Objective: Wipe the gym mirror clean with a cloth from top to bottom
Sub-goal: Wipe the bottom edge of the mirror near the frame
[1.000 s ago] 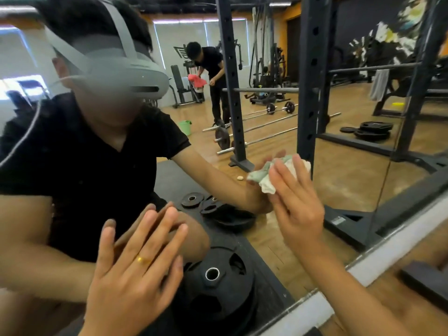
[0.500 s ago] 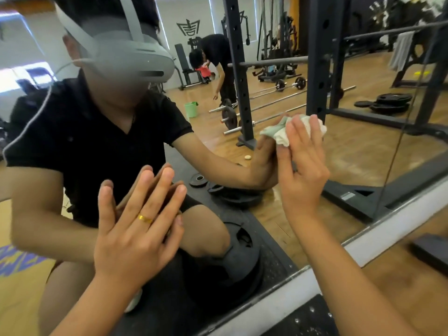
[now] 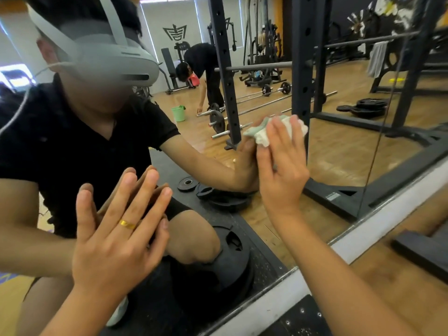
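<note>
Cloth [image 3: 261, 135] sits bunched up under your right hand [image 3: 281, 170], low on the mirror [image 3: 339, 154]; your fingers lie straight and flat and press it on the glass, not curled round it; white and pale green folds poke out past your fingertips; your left hand [image 3: 116, 229] is open too, fingers spread, flat on the glass lower down to the left, holding nothing; a gold ring [image 3: 127, 224] is on one finger; the mirror's white bottom edge [image 3: 363, 236] runs under your right arm; in the glass you see a green bucket [image 3: 178, 113] on the wood floor.
</note>
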### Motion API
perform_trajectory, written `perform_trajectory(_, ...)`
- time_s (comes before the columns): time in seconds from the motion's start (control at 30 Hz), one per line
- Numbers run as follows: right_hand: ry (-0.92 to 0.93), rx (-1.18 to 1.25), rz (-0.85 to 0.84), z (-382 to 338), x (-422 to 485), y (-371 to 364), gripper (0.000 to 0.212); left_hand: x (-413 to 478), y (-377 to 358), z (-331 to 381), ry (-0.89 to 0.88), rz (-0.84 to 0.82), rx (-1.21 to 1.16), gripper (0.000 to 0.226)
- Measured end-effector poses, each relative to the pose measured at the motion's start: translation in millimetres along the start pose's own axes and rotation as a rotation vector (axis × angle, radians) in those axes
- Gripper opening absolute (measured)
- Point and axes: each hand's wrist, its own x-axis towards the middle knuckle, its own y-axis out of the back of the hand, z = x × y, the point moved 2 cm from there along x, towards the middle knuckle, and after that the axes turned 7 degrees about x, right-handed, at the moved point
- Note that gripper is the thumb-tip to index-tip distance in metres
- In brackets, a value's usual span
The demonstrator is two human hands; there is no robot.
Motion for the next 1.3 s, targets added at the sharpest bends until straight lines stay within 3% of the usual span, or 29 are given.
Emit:
perform_trajectory(0.13, 0.174, -0.074, -0.182, 20, 9, 21, 0.037, 0, 1, 1, -0.003, 0.001, 0.007, 0.049)
perform_trajectory(0.27, -0.23, -0.065, 0.075, 56, 40, 38, 0.043, -1, 1, 1, -0.004, -0.003, 0.026, 0.049)
perform_trajectory(0.33, -0.301, -0.059, 0.123, 52, 36, 35, 0.042, -1, 0, 1, -0.006, 0.001, 0.043, 0.049)
perform_trajectory(0.53, 0.029, -0.099, -0.165, 36, 6, 36, 0.038, -1, 0, 1, 0.001, 0.021, 0.066, 0.049)
perform_trajectory(0.77, -0.235, -0.056, 0.07, 43, 24, 33, 0.039, 0, 0, 0, -0.021, 0.013, 0.094, 0.051)
perform_trajectory(0.97, -0.073, -0.06, -0.057, 46, 5, 32, 0.037, 2, 1, 1, -0.034, 0.011, 0.105, 0.051)
perform_trajectory(1.1, -0.102, -0.022, -0.065, 46, 5, 34, 0.038, 12, 12, 4, -0.012, 0.017, -0.235, 0.049)
perform_trajectory(1.17, -0.09, -0.037, -0.083, 49, 5, 34, 0.038, 31, 24, 28, -0.1, 0.01, -0.372, 0.045)
perform_trajectory(1.3, -0.058, -0.066, -0.076, 53, 6, 37, 0.038, 105, 20, 84, -0.25, -0.017, -0.314, 0.043)
